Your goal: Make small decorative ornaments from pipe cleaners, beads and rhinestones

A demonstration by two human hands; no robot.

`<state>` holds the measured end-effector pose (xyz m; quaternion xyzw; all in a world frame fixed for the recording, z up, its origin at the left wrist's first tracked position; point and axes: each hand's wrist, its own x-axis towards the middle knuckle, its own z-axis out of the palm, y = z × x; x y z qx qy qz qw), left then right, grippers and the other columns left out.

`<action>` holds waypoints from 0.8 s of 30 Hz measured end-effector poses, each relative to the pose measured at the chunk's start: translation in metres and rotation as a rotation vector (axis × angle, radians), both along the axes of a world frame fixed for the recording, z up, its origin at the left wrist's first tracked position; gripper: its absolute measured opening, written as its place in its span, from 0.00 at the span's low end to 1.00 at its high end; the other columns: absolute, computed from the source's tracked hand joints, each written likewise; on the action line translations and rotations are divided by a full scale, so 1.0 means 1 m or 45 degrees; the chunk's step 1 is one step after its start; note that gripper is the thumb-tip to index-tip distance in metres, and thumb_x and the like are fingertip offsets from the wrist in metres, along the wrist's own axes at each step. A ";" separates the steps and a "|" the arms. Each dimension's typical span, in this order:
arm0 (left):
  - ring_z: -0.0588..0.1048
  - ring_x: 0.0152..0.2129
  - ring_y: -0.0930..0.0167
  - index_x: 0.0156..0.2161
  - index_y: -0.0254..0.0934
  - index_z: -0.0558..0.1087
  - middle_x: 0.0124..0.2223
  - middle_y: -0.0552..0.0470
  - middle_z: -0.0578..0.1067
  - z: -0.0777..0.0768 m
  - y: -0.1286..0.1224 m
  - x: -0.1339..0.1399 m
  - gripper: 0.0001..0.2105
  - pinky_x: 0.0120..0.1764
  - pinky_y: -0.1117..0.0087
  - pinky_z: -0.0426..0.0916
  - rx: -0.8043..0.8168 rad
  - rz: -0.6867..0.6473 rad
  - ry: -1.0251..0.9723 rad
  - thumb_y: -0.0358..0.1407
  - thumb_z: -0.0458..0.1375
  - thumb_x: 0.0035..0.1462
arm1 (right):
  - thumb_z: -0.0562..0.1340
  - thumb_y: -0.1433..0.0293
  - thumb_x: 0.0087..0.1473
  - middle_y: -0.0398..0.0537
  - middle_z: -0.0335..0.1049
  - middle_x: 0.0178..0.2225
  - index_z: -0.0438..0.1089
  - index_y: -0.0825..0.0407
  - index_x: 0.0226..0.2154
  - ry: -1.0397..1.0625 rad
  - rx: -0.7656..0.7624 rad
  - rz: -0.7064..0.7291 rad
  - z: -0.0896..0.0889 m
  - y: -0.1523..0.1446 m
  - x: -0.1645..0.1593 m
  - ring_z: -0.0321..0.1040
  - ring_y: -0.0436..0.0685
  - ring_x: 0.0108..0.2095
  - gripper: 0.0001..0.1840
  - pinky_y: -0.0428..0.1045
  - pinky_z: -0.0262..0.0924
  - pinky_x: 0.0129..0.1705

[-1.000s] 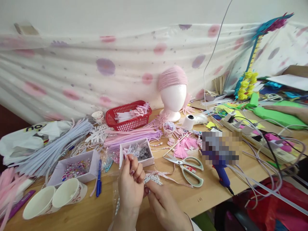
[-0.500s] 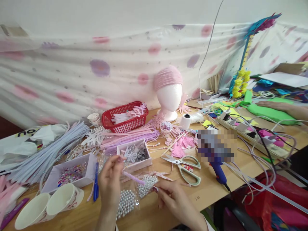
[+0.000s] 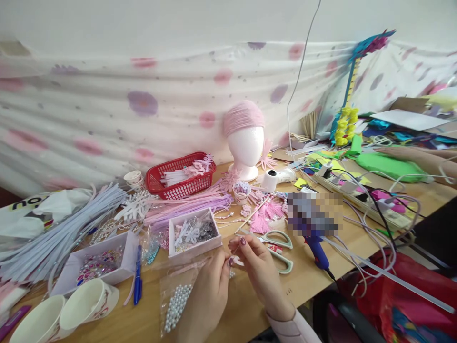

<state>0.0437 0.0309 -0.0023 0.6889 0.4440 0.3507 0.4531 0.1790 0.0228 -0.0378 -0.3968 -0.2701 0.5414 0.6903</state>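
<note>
Small pale pc (image 3: 237, 260) is btwn the two hands, at the fingertips, above the near edge of the table (image 3: 132, 319). L hand (image 3: 210, 290): fingers curled, thumb pressed in, pinching the pc. R hand (image 3: 262, 274): fingers bent, tips bunched right by the pc; can't tell if they grip it too. Clear bag (image 3: 167, 281) w/ pearl beads (image 3: 177, 305) lies by L hand, partly hidden by it. White box (image 3: 194, 251) w/ small parts is just beyond the hands. Scissors (image 3: 281, 238) w/ pale green handles lie next to R hand, blades partly covered. Blue pen (image 3: 137, 281) + paper cups (image 3: 84, 305) are off to the L. Red basket (image 3: 178, 186) & foam head (image 3: 250, 145) w/ pink wrap stand at the back.
</note>
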 end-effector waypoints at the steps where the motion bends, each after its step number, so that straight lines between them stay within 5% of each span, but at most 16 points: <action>1: 0.75 0.35 0.60 0.38 0.42 0.77 0.35 0.46 0.79 0.000 0.001 0.005 0.08 0.39 0.67 0.64 -0.040 0.009 -0.029 0.34 0.54 0.63 | 0.72 0.54 0.47 0.42 0.72 0.27 0.75 0.50 0.31 0.096 0.034 -0.039 0.000 0.002 -0.008 0.67 0.51 0.28 0.18 0.46 0.63 0.31; 4: 0.74 0.37 0.61 0.40 0.40 0.77 0.38 0.46 0.79 0.000 0.005 0.017 0.09 0.42 0.65 0.65 -0.169 0.009 -0.107 0.36 0.54 0.63 | 0.72 0.55 0.48 0.38 0.66 0.22 0.74 0.49 0.34 0.288 0.092 -0.120 0.003 0.007 -0.025 0.61 0.48 0.23 0.18 0.44 0.60 0.26; 10: 0.66 0.22 0.71 0.26 0.38 0.70 0.22 0.54 0.68 -0.002 0.004 0.029 0.16 0.27 0.72 0.59 -0.264 0.026 -0.248 0.44 0.56 0.61 | 0.72 0.67 0.46 0.31 0.52 0.16 0.69 0.51 0.30 0.459 0.086 -0.118 0.021 0.017 -0.016 0.48 0.45 0.18 0.12 0.41 0.56 0.23; 13: 0.52 0.12 0.77 0.24 0.39 0.64 0.16 0.63 0.55 -0.007 0.003 0.031 0.23 0.17 0.75 0.48 -0.623 -0.049 -0.427 0.57 0.58 0.55 | 0.71 0.72 0.43 0.30 0.51 0.16 0.65 0.51 0.26 0.487 0.079 -0.102 0.029 0.021 -0.007 0.45 0.44 0.17 0.12 0.41 0.61 0.28; 16: 0.43 0.09 0.82 0.26 0.40 0.63 0.14 0.68 0.50 -0.013 0.002 0.032 0.27 0.14 0.77 0.41 -0.942 -0.093 -0.610 0.63 0.61 0.45 | 0.70 0.73 0.42 0.31 0.50 0.17 0.63 0.51 0.25 0.508 0.068 -0.048 0.033 0.022 -0.001 0.43 0.44 0.17 0.14 0.39 0.55 0.22; 19: 0.43 0.08 0.84 0.26 0.39 0.63 0.13 0.69 0.51 -0.015 0.002 0.031 0.28 0.12 0.79 0.41 -1.037 -0.136 -0.690 0.63 0.63 0.43 | 0.70 0.73 0.42 0.31 0.48 0.18 0.64 0.50 0.27 0.523 0.071 0.042 0.034 0.021 0.002 0.38 0.44 0.17 0.13 0.37 0.45 0.16; 24: 0.46 0.08 0.83 0.27 0.40 0.62 0.14 0.68 0.53 -0.014 0.002 0.030 0.27 0.12 0.78 0.45 -1.039 -0.233 -0.721 0.62 0.62 0.45 | 0.70 0.74 0.42 0.31 0.48 0.17 0.66 0.51 0.28 0.544 0.118 0.026 0.039 0.025 0.006 0.37 0.43 0.16 0.12 0.36 0.44 0.15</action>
